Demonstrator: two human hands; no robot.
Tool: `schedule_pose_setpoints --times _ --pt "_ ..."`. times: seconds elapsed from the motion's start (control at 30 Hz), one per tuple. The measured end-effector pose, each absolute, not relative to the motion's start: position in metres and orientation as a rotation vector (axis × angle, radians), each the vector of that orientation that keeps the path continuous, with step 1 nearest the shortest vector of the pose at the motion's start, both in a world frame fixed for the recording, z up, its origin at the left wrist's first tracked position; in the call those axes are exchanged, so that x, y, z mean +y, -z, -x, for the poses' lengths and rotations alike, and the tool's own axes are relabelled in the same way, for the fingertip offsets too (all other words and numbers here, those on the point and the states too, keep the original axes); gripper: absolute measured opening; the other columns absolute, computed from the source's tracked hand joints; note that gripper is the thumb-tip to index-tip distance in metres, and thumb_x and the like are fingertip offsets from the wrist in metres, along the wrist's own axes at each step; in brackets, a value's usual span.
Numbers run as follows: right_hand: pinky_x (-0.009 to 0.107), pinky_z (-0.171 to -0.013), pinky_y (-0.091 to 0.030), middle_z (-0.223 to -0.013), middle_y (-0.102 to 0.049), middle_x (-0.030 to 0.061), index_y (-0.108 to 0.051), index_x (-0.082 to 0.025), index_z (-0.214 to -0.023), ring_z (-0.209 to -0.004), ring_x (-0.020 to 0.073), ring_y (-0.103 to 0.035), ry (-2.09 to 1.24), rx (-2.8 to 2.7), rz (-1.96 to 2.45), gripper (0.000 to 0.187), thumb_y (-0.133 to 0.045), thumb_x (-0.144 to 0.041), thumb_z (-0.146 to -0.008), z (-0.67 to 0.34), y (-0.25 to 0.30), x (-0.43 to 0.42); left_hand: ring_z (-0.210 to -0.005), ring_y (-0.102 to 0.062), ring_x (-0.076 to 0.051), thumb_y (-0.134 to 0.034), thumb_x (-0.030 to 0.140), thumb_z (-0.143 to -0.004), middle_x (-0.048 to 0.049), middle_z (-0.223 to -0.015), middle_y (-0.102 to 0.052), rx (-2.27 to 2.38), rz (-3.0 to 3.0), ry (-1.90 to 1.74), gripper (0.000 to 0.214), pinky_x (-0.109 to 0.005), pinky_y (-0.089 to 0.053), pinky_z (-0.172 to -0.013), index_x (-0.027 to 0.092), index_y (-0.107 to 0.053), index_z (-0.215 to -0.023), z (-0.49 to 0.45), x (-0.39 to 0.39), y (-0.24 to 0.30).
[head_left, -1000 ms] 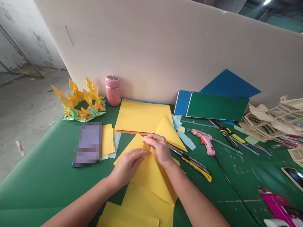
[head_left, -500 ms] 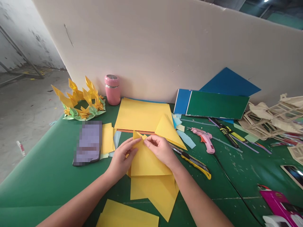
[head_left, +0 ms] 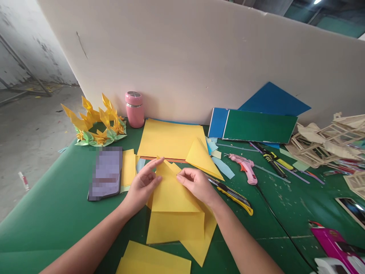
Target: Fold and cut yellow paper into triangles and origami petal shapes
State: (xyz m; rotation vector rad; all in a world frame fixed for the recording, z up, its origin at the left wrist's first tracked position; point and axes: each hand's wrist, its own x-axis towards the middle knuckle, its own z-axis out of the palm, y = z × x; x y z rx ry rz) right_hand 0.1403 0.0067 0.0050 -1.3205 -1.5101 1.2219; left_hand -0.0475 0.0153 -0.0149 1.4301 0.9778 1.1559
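A folded sheet of yellow paper (head_left: pixel 173 196) lies in the middle, on top of other yellow sheets (head_left: pixel 175 228). My right hand (head_left: pixel 198 186) pinches its upper right edge between thumb and fingers. My left hand (head_left: pixel 142 186) is at the sheet's upper left edge, fingers stretched out and thumb apart, the fingertips close to or touching the paper. Just beyond the right hand stands a folded yellow paper triangle (head_left: pixel 202 158). A yellow box cutter (head_left: pixel 232 195) lies beside the right wrist. More yellow paper (head_left: pixel 155 258) is at the near edge.
At the left are a paper crown (head_left: pixel 99 121), a pink flask (head_left: pixel 135 110) and a phone (head_left: pixel 107 173). Large yellow sheets (head_left: pixel 171 137) lie behind the hands. To the right are a pink glue gun (head_left: pixel 243 167) with its cord, paper scraps, a green board (head_left: pixel 259 126) and wooden stick models (head_left: pixel 322 140).
My left fingers have lifted and spread from the paper's top. My right hand has shifted slightly down and right along the edge. The folded sheet has moved a little left.
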Motion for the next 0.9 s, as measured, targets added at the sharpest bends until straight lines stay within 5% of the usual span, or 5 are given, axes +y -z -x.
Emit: schedule_pose_setpoints --times 0.13,0.23,0.33,0.6,0.9 --pt "0.027 -0.058 -0.037 -0.061 -0.054 -0.0025 -0.053 -0.02 -0.062 -0.06 0.0143 -0.049 -1.249 -1.471 1.387 0.023 -0.059 -0.039 -0.073 -0.15 -0.005 -0.002 -0.058 -0.049 -0.007 -0.062 0.034 -0.082 -0.0063 -0.133 -0.052 1.053 -1.469 -1.189 0.046 -0.026 -0.051 -0.069 0.029 -0.057 -0.127 0.05 0.018 0.017" --pt "0.026 -0.056 -0.035 -0.061 -0.051 -0.003 -0.051 -0.02 -0.063 -0.059 0.0136 -0.046 -1.241 -1.467 1.42 0.023 -0.058 -0.04 -0.073 -0.153 -0.004 -0.006 -0.097 -0.059 -0.018 -0.063 0.035 -0.082 -0.007 -0.133 -0.052 1.086 -1.547 -1.185 0.045 -0.028 -0.05 -0.082 0.029 -0.058 -0.126 0.049 0.017 0.017" --pt "0.025 -0.054 -0.034 -0.062 -0.05 -0.0034 -0.05 -0.02 -0.063 -0.058 0.0127 -0.044 -1.213 -1.485 1.427 0.022 -0.056 -0.038 -0.075 -0.153 -0.004 -0.008 -0.125 -0.046 -0.024 -0.063 0.036 -0.082 -0.0077 -0.133 -0.053 1.065 -1.545 -1.212 0.043 -0.03 -0.049 -0.09 0.029 -0.059 -0.124 0.045 0.014 0.017" --pt "0.024 -0.052 -0.035 -0.061 -0.05 -0.0032 -0.05 -0.02 -0.065 -0.058 0.0119 -0.044 -1.199 -1.543 1.412 0.019 -0.056 -0.032 -0.078 -0.161 -0.002 -0.018 -0.127 -0.047 -0.027 -0.073 0.041 -0.072 -0.008 -0.134 -0.055 1.061 -1.267 -1.388 0.051 -0.037 -0.043 -0.102 0.025 -0.062 -0.119 0.047 0.019 0.013" --pt "0.024 -0.052 -0.037 -0.056 -0.045 -0.0043 -0.052 -0.02 -0.062 -0.054 0.0116 -0.042 -1.206 -1.351 1.445 0.036 -0.065 -0.052 -0.072 -0.187 -0.005 -0.028 -0.121 -0.053 -0.027 -0.076 0.045 -0.067 -0.0081 -0.138 -0.051 1.134 -1.061 -1.368 0.065 -0.033 -0.05 -0.094 0.024 -0.057 -0.125 0.045 0.02 0.013"
